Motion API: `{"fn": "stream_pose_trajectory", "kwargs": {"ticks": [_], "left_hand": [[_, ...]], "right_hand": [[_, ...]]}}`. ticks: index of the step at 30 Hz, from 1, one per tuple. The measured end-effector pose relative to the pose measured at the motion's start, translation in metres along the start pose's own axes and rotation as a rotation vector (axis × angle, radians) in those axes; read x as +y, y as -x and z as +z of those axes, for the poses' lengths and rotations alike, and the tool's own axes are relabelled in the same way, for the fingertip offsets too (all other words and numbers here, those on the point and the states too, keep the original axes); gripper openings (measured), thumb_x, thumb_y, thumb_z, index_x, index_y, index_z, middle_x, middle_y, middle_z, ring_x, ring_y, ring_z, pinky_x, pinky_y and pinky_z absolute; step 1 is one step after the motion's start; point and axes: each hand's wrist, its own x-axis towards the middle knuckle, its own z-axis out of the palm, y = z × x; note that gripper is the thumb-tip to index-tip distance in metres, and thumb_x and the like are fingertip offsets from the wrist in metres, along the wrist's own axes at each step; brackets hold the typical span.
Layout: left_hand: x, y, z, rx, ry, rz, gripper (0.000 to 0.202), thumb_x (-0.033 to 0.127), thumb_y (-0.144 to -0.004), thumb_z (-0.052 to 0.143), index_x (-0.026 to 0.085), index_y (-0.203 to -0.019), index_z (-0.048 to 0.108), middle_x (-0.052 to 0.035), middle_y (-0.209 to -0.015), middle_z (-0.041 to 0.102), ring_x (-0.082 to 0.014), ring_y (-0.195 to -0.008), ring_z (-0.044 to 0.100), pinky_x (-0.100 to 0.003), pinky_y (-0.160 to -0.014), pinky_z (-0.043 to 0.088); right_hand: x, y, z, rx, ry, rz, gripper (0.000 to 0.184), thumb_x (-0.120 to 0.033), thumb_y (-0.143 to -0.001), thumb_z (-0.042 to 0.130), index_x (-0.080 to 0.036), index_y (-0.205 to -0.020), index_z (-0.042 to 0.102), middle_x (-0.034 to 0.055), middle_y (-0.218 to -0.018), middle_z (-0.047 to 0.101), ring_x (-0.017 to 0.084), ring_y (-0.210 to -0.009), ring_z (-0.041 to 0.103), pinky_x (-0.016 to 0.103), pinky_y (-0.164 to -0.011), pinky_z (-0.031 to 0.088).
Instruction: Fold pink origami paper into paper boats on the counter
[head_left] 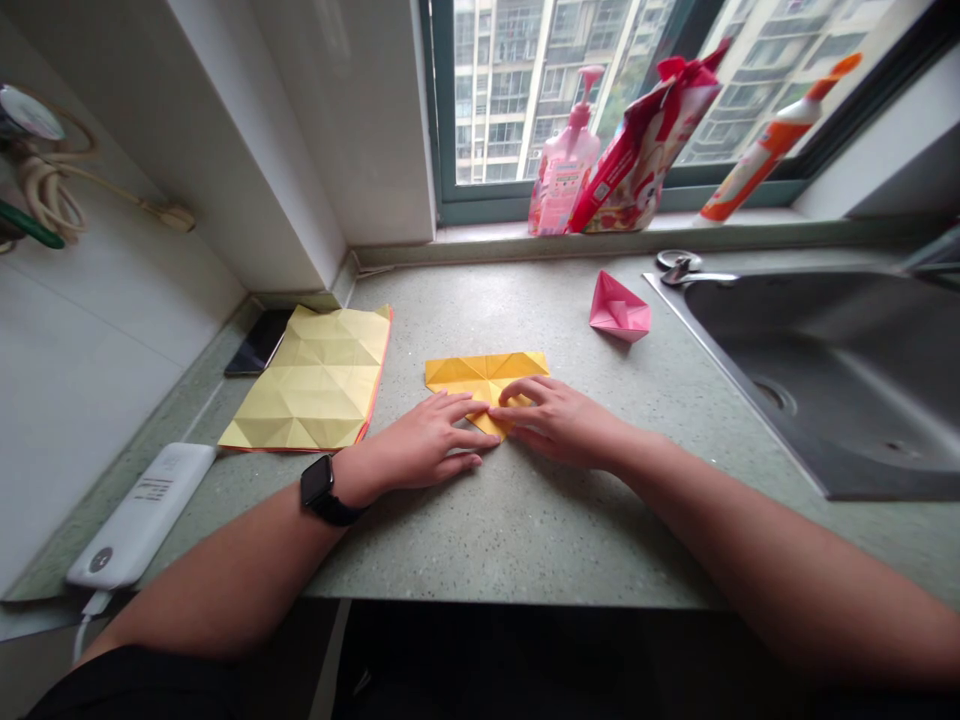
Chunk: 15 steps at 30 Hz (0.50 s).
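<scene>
A partly folded orange-yellow paper [480,375] lies on the speckled green counter [525,520] in front of me. My left hand [427,445] rests flat on the counter, fingers stretched out, with the fingertips pressing the paper's near point. My right hand [551,420] lies beside it, fingers extended and pressing the same near corner from the right. Neither hand grips anything. A black watch sits on my left wrist.
A creased pale yellow sheet [319,380] lies to the left, beside a dark phone [259,342] and a white power bank [142,515]. A pink folded paper boat [619,310] sits near the steel sink [825,380]. A pink pump bottle [562,170], red pouch [645,150] and orange bottle [765,145] stand on the windowsill.
</scene>
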Motion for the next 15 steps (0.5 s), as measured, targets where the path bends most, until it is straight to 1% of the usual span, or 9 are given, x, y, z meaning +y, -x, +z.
{"fn": "stream_pose_trajectory", "kwargs": {"ticks": [3, 9, 12, 15], "left_hand": [[0.0, 0.0, -0.002, 0.006, -0.013, -0.019, 0.03, 0.03, -0.106, 0.072, 0.032, -0.135, 0.08, -0.0141, -0.156, 0.065, -0.034, -0.143, 0.062, -0.057, -0.122, 0.051], [0.002, 0.002, -0.007, 0.01, -0.05, -0.112, 0.026, 0.031, -0.11, 0.064, 0.029, -0.127, 0.084, -0.014, -0.146, 0.071, -0.0325, -0.131, 0.069, -0.052, -0.112, 0.058], [0.001, 0.003, -0.008, 0.023, -0.075, -0.17, 0.024, 0.032, -0.11, 0.065, 0.029, -0.123, 0.085, -0.012, -0.142, 0.073, -0.0312, -0.127, 0.07, -0.051, -0.111, 0.058], [-0.002, 0.003, -0.012, 0.033, -0.127, -0.232, 0.023, 0.033, -0.109, 0.065, 0.03, -0.119, 0.087, -0.0112, -0.143, 0.072, -0.0325, -0.13, 0.067, -0.055, -0.114, 0.055]], "right_hand": [[0.0, -0.001, 0.0, -0.006, 0.005, 0.0, 0.027, -0.028, -0.108, 0.066, -0.033, -0.13, 0.08, 0.0097, -0.124, 0.075, 0.027, -0.11, 0.07, 0.046, -0.095, 0.06], [0.0, -0.001, 0.0, -0.007, -0.001, 0.017, 0.031, -0.028, -0.105, 0.069, -0.034, -0.134, 0.079, 0.0091, -0.125, 0.075, 0.028, -0.111, 0.07, 0.048, -0.098, 0.061], [0.0, -0.001, -0.001, -0.008, -0.01, 0.024, 0.033, -0.027, -0.104, 0.071, -0.035, -0.135, 0.079, 0.0091, -0.126, 0.075, 0.028, -0.112, 0.07, 0.049, -0.099, 0.061], [-0.001, -0.001, -0.001, -0.01, -0.023, 0.029, 0.033, -0.027, -0.103, 0.073, -0.035, -0.135, 0.079, 0.0092, -0.127, 0.075, 0.028, -0.113, 0.07, 0.049, -0.1, 0.061]]}}
